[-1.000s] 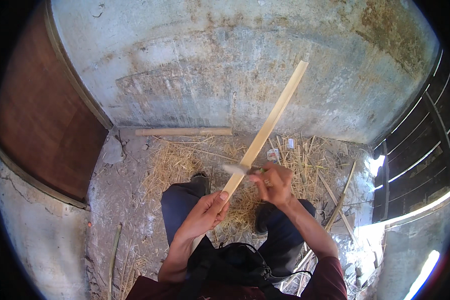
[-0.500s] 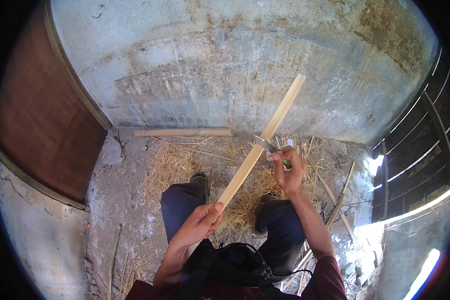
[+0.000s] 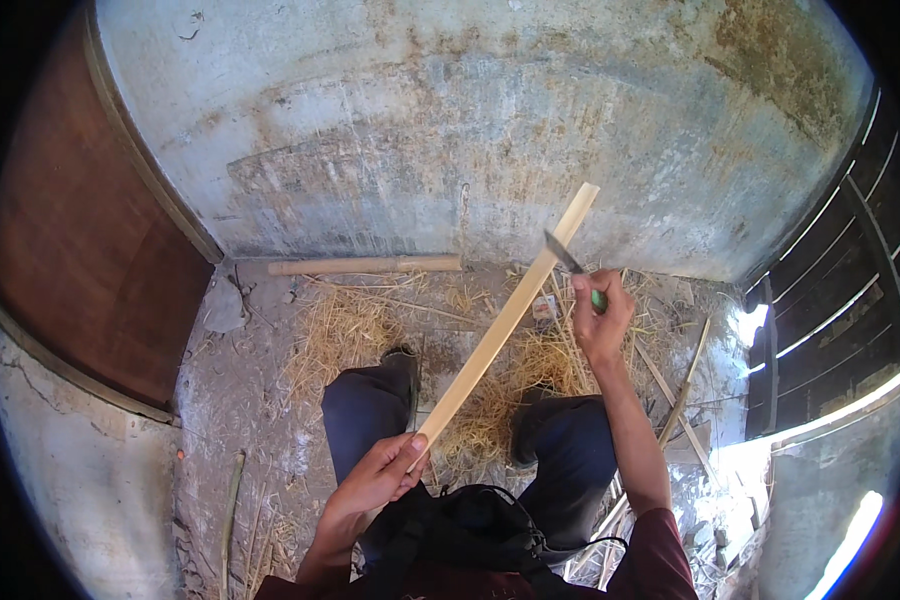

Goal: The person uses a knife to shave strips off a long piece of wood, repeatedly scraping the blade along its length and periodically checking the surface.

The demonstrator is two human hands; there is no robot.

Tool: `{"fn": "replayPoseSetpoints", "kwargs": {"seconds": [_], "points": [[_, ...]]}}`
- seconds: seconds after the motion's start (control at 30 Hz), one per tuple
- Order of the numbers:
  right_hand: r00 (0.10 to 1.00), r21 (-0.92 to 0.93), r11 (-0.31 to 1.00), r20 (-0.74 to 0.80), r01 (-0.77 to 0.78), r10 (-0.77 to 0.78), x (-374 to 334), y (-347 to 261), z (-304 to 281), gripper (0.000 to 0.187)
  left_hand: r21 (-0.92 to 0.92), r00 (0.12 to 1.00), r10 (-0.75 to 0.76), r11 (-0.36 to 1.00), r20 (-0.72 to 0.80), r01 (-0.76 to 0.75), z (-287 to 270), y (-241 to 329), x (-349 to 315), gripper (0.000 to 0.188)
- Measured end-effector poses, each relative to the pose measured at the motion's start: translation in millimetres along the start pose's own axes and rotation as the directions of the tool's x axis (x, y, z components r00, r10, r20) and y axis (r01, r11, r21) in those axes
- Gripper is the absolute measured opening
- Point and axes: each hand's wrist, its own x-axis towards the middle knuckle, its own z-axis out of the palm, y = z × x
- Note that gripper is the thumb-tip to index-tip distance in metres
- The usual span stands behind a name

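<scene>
A long pale strip of split bamboo [image 3: 492, 338] slants up and to the right in front of me. My left hand [image 3: 378, 474] is closed round its near end, thumb on top. My right hand [image 3: 602, 312] grips a knife with a green handle [image 3: 598, 301]. The knife's blade [image 3: 562, 252] points up and left, its tip at the strip's upper part. Whether the edge touches the strip, I cannot tell. Beneath the strip, straw-like shavings [image 3: 470, 428] lie between my feet.
A bamboo pole [image 3: 365, 265] lies along the foot of the stained wall [image 3: 370, 150]. More shavings [image 3: 340, 325] and thin sticks [image 3: 682, 395] litter the floor. A brown door panel [image 3: 95, 230] stands at left, dark slats [image 3: 835, 290] at right. A black bag [image 3: 475, 515] rests at my lap.
My right hand and the knife have moved up and to the right along the strip. My left hand has drawn the strip slightly down and to the left.
</scene>
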Motion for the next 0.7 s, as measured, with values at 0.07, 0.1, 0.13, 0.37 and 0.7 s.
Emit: {"fn": "replayPoseSetpoints", "kwargs": {"seconds": [0.07,0.1,0.13,0.37,0.7], "points": [[0.998,0.005,0.998,-0.035,-0.059,0.059,4.5,11.3,-2.2,0.025,-0.013,0.999,-0.037,0.999,0.001,0.037,0.7,-1.7,-6.8,0.050],[0.995,0.003,0.996,-0.049,-0.090,0.090,5.7,19.2,-5.4,0.026,-0.020,0.998,-0.056,0.998,0.001,0.056,1.3,-1.8,-9.6,0.050],[0.991,0.004,0.992,-0.060,-0.123,0.123,5.8,24.1,-6.4,0.026,-0.018,0.997,-0.069,0.997,-0.025,0.069,1.5,-2.7,-11.8,0.049],[0.958,0.080,0.956,-0.020,-0.283,0.285,-1.7,21.5,-6.7,0.021,0.194,0.983,0.077,0.980,-0.167,-0.044,-2.1,-6.2,-8.6,0.045],[0.969,0.115,0.992,0.232,0.059,-0.084,-20.7,-23.4,2.8,0.028,0.364,0.924,0.270,0.917,-0.271,-0.161,0.2,-0.5,18.5,0.043]]}}
